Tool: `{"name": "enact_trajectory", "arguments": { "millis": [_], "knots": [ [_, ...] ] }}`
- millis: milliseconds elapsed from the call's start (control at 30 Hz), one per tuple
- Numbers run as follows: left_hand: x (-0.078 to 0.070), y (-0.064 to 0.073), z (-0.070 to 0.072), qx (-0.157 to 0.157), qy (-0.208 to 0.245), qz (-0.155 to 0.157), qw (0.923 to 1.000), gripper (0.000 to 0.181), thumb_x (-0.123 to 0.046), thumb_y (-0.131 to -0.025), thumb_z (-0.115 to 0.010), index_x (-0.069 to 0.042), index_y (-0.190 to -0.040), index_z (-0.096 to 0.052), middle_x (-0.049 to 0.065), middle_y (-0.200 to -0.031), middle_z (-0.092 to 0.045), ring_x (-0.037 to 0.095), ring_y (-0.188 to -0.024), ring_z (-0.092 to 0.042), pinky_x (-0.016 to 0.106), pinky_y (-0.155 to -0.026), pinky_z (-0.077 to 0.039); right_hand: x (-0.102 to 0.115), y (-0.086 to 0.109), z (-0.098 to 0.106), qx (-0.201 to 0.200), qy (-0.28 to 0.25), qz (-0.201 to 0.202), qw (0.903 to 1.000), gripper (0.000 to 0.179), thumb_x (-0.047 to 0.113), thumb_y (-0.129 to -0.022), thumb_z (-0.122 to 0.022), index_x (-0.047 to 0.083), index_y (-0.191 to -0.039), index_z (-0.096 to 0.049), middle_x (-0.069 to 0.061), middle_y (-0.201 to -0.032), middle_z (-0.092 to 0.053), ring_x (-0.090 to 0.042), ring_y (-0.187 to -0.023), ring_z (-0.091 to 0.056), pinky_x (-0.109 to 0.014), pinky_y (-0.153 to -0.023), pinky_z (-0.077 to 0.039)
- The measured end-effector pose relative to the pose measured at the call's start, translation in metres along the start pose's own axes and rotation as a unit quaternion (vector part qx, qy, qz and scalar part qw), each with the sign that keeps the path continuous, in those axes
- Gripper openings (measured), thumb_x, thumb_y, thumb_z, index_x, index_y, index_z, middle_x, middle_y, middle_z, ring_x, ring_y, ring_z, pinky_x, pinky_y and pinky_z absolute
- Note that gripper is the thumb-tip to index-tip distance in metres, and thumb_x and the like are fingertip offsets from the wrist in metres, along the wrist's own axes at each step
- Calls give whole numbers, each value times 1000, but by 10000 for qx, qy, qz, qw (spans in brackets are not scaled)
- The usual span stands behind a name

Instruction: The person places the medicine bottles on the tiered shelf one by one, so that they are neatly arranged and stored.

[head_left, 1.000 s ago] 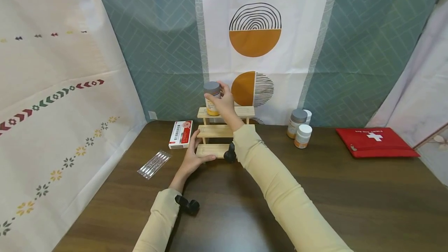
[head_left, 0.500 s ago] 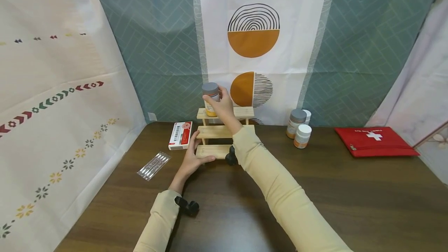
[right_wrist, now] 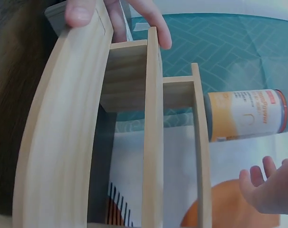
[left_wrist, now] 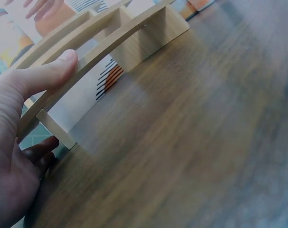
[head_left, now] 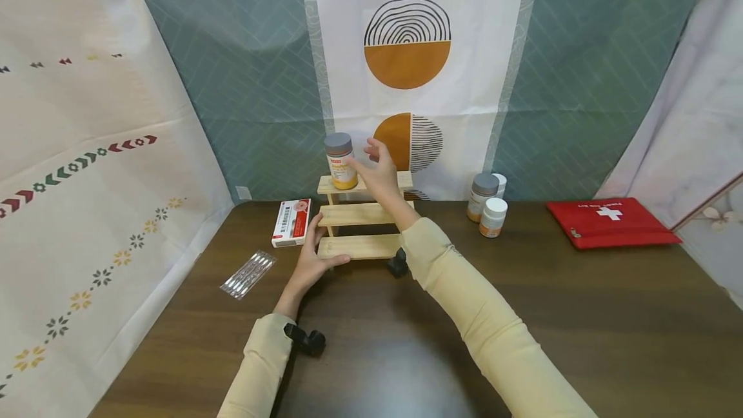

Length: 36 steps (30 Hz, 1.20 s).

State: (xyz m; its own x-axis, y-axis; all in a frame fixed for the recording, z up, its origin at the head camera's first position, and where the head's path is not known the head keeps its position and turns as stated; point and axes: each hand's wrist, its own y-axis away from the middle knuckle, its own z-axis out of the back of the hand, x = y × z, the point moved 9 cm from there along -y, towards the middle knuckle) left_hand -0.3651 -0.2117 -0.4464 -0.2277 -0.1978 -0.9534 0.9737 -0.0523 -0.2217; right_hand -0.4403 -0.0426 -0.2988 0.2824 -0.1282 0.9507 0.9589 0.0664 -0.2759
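Note:
A three-step wooden display rack (head_left: 360, 214) stands against the back cloth. My left hand (head_left: 309, 262) grips its left end, thumb over the lowest step and fingers around the side; the thumb (left_wrist: 63, 70) shows on the plank in the left wrist view. On the top step, toward the left, stands an upright pill bottle (head_left: 341, 163) with a grey cap and a white and yellow label. My right hand (head_left: 382, 176) is just right of that bottle with spread fingers, holding nothing. In the right wrist view the bottle (right_wrist: 244, 114) and the right hand (right_wrist: 274, 187) are apart.
Left of the rack lie a red and white medicine box (head_left: 291, 222) and a clear pack of cotton swabs (head_left: 248, 274). To the right stand a grey-capped bottle (head_left: 482, 196), a white-capped bottle (head_left: 493, 217) and another partly hidden. A red first-aid pouch (head_left: 612, 223) lies far right.
My right hand has let go of the grey-capped bottle and drawn off to the right. The bottle stays on the top step. My left hand keeps its grip, while the head view has shifted slightly.

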Motion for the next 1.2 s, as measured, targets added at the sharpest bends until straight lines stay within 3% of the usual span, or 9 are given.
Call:
{"name": "enact_trajectory", "arguments": {
  "millis": [300, 467, 667, 867, 1033, 1200],
  "knots": [
    [-5, 0, 0, 70, 208, 132, 9997, 112, 5, -72, -81, -18, -157, -11, 14, -163, -18, 32, -150, -19, 53, -118, -20, 11, 24, 29, 49, -163, 608, 9980, 51, 19, -95, -64, 6, -141, -45, -18, -139, -52, -33, -133, -46, -47, -110, -38],
    [-2, 2, -1, 30, 92, 100, 9999, 110, 1, -74, -82, -24, -156, -13, 9, -163, -18, 28, -151, -19, 52, -119, -19, 16, 43, 47, 191, 63, 905, 9957, 40, 14, -95, -61, 5, -134, -53, -15, -136, -56, -32, -126, -49, -51, -107, -38],
    [-2, 1, 0, -24, 36, -50, 10000, 108, 0, -74, -82, -26, -155, -14, 9, -162, -21, 28, -150, -21, 53, -118, -20, 11, 62, 70, 253, 147, 1074, 9938, 39, 12, -95, -61, 4, -133, -54, -18, -136, -55, -35, -130, -45, -52, -107, -37],
    [-4, -2, -1, -20, 110, -74, 9999, 110, 2, -75, -81, -26, -156, -12, 11, -161, -23, 28, -149, -22, 52, -117, -23, -3, 74, 89, 367, 669, 1134, 9906, 42, 15, -95, -63, 2, -134, -54, -15, -140, -53, -31, -132, -45, -51, -107, -37],
    [-2, 1, -2, 50, 83, -10, 10000, 110, 0, -76, -80, -29, -156, -10, 13, -161, -24, 28, -149, -24, 53, -114, -28, -15, 82, 111, 274, 609, 1080, 9919, 42, 11, -94, -63, -1, -134, -54, -20, -139, -53, -35, -131, -45, -54, -106, -36],
    [-2, 3, -1, 72, -6, 50, 10000, 110, -2, -76, -81, -32, -156, -11, 15, -160, -24, 30, -147, -28, 49, -107, -36, -29, 87, 129, 170, 577, 955, 9936, 42, 7, -93, -64, -3, -132, -53, -24, -136, -54, -37, -129, -46, -49, -103, -38]
  ]
}}
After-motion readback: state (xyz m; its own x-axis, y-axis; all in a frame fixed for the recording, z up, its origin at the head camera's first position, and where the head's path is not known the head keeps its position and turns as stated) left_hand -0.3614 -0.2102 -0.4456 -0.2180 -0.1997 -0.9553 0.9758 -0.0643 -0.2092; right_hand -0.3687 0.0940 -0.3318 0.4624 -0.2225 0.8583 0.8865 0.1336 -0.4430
